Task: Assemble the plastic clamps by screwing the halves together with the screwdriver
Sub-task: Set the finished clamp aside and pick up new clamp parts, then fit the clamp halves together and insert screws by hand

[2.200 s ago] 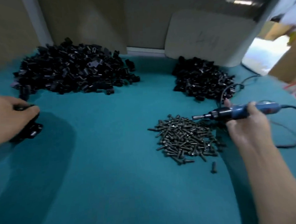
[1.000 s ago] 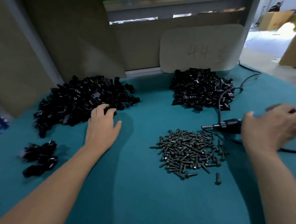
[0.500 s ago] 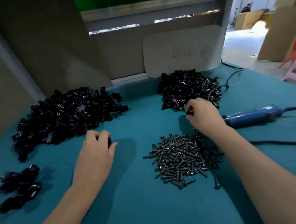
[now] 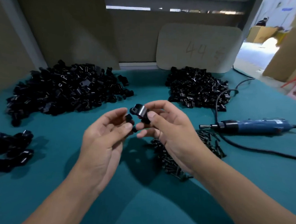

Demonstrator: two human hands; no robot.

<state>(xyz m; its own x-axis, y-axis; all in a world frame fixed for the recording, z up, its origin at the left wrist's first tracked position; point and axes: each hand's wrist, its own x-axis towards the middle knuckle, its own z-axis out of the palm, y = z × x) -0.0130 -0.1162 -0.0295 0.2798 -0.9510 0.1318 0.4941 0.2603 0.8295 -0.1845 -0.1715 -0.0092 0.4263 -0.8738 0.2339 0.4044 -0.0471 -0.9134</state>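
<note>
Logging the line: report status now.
Left hand pinches small clamp half; right hand grips curved clamp half. Halves not joined. Screwdriver idle on table. Nothing in the way.

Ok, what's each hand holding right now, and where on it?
The right hand pinches a curved clamp half by its lower end, thumb in front. The left hand pinches a smaller black piece by its edges.

Teal-covered bench [image 4: 46,190]. Beige partition panels [image 4: 65,31] behind it; rounded white board [image 4: 198,48] marked "44" leans against them. Right of the board: open doorway [image 4: 265,45], bright floor, cardboard boxes [image 4: 283,57].
</note>
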